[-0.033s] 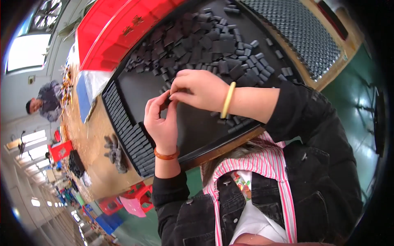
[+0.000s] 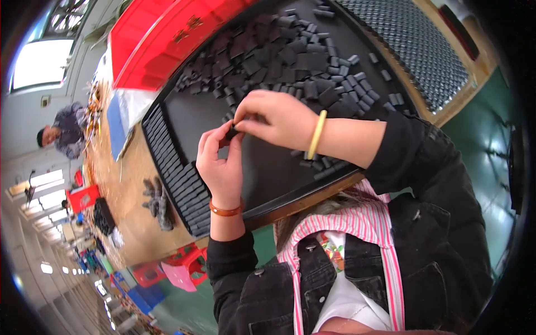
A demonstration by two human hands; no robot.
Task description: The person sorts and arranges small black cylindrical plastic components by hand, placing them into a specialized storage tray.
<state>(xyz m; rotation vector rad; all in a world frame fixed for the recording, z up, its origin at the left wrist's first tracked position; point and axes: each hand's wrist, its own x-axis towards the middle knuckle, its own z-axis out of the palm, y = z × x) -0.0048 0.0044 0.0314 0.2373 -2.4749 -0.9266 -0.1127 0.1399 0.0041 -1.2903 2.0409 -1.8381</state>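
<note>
My left hand point(image 2: 219, 170), with a reddish-brown bangle at the wrist, pinches a small black cylinder point(image 2: 231, 133) between thumb and fingers. Thumb and fingertips of my right hand point(image 2: 277, 118), with a pale yellow bangle, close on the same cylinder from the other side; its contact point is partly hidden. Both hands are above a black tray point(image 2: 191, 120). Loose black cylinders point(image 2: 349, 84) and flat black pieces point(image 2: 311, 62) lie heaped at its far side. Beside my left hand, rows of black cylinders point(image 2: 173, 170) line the tray's left edge.
Red bins point(image 2: 145, 47) stand beyond the tray. At the far right is a board of closely packed shiny dark pieces point(image 2: 413, 50). A grey glove point(image 2: 159, 204) lies on the wooden table point(image 2: 137, 223) to the left. Another person point(image 2: 68, 131) is at the far left.
The whole view has shifted slightly. My right fingers have shifted a little at the black cylinder, which shows more plainly between my hands; both hands otherwise stay in place.
</note>
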